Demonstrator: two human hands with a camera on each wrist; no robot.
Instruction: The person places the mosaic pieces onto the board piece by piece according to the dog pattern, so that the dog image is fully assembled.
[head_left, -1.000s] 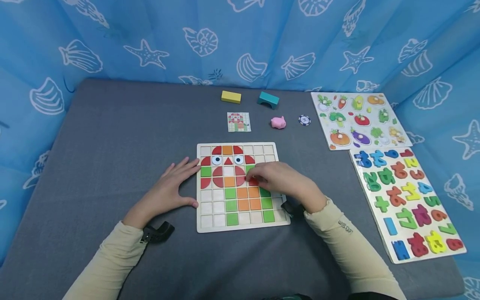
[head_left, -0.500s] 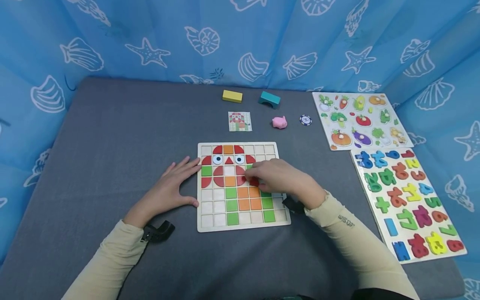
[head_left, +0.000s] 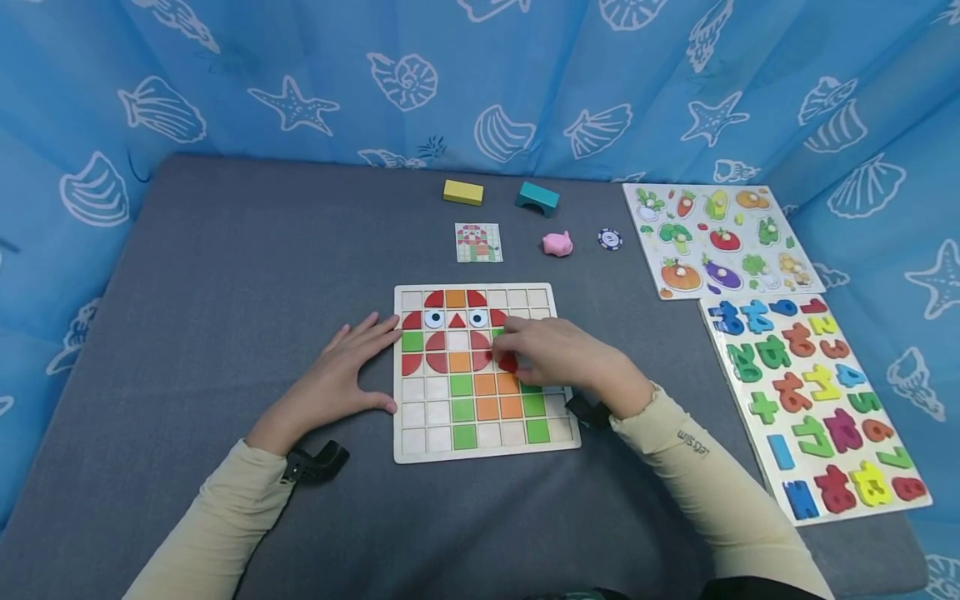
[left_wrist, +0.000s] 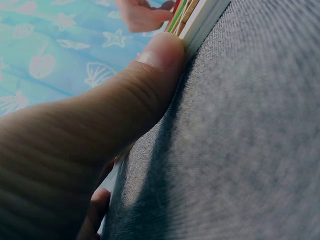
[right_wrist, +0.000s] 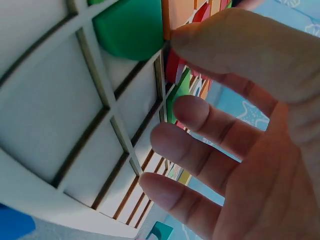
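A white gridded puzzle board (head_left: 437, 417) lies on the table, with red, green and orange tiles and two eye tiles set in its cells. My left hand (head_left: 337, 375) is spread along the board's left edge; in the left wrist view its thumb (left_wrist: 162, 52) touches the board's side. My right hand (head_left: 558, 358) is over the board's right half. Its thumb and forefinger pinch a red tile (right_wrist: 173, 66) with a curved edge, partly hidden by the fingers. The other fingers stay loosely bent. Near the thumb sits a green rounded tile (right_wrist: 130, 30).
Behind the board lie a small pattern card (head_left: 478, 242), a yellow block (head_left: 463, 192), a teal arch block (head_left: 537, 198), a pink pig (head_left: 557, 244) and a poker chip (head_left: 610, 239). At right are a vegetable puzzle (head_left: 660, 265) and a number puzzle (head_left: 757, 454).
The right fingers have shifted slightly over the same cells, with the red tile turned a little beneath them. The left hand keeps its place at the board's edge.
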